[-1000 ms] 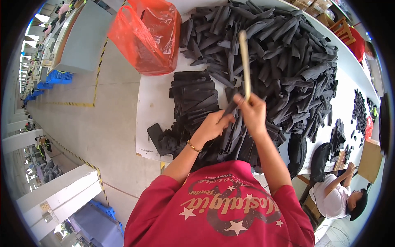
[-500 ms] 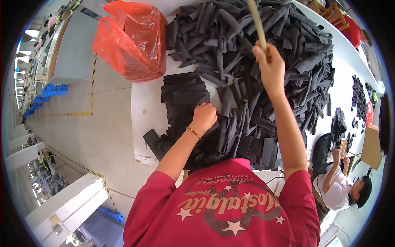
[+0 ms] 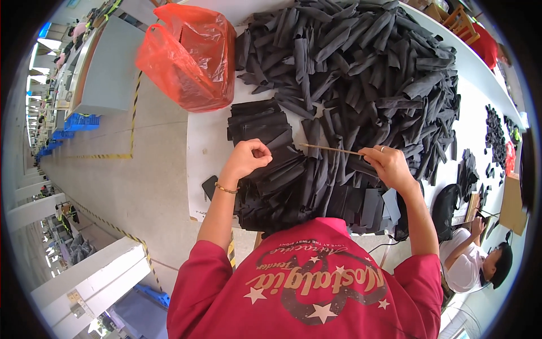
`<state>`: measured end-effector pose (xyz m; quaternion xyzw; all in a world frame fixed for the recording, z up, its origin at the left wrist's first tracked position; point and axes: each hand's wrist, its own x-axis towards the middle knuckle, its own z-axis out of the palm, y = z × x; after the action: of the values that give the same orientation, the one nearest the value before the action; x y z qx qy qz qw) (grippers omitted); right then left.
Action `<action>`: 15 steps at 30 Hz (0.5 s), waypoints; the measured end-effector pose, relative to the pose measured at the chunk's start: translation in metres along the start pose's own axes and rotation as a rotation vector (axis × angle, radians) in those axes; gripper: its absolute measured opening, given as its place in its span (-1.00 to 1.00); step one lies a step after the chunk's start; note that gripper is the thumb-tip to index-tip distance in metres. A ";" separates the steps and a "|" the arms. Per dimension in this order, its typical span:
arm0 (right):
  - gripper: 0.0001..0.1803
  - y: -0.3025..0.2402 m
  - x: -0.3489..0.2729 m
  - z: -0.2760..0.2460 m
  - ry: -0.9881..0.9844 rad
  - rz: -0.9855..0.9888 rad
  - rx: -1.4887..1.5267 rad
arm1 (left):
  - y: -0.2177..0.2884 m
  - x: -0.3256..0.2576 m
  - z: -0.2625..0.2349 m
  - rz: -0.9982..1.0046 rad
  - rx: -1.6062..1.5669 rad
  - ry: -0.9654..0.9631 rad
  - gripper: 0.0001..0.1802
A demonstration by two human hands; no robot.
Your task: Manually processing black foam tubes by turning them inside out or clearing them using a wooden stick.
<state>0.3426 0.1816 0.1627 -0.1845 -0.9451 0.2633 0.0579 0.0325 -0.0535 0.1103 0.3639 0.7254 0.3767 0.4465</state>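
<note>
My right hand (image 3: 388,166), with a ring on one finger, grips the end of a thin light-brown stick (image 3: 330,148). The stick points left, nearly level, above tube-like black fabric pieces. My left hand (image 3: 247,161) is closed, thumb and fingers curled together, at the left edge of a row of flat black fabric pieces (image 3: 259,120). Whether anything is pinched in it is hidden. Between my hands and down to my shirt lie more overlapping black pieces (image 3: 276,195). A large loose heap of rolled black fabric pieces (image 3: 372,73) covers the far side of the table.
A red plastic bag (image 3: 206,62) stands at the table's far left corner. A dark phone-like object (image 3: 210,186) lies by the left edge of the white table (image 3: 197,152). Dark flat pieces (image 3: 370,209) lie near my right elbow. At the right sits another person (image 3: 466,263).
My right hand has come down with the stick, which has swung from upright to nearly level, pointing left. My left hand has lifted off the black pieces and shifted left.
</note>
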 end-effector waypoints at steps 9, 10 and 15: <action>-0.84 -0.017 0.012 -0.010 -0.049 -0.155 -0.026 | 0.018 -0.015 0.003 0.074 0.027 0.014 -0.89; -0.85 -0.021 0.012 -0.009 -0.065 -0.167 -0.040 | 0.020 -0.015 0.005 0.077 0.026 0.017 -0.89; -0.83 -0.020 0.004 -0.021 0.027 -0.149 0.018 | 0.017 -0.019 0.003 0.072 0.045 0.028 -0.90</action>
<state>0.3366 0.1776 0.1913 -0.1168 -0.9530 0.2641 0.0918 0.0445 -0.0615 0.1311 0.3945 0.7264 0.3812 0.4140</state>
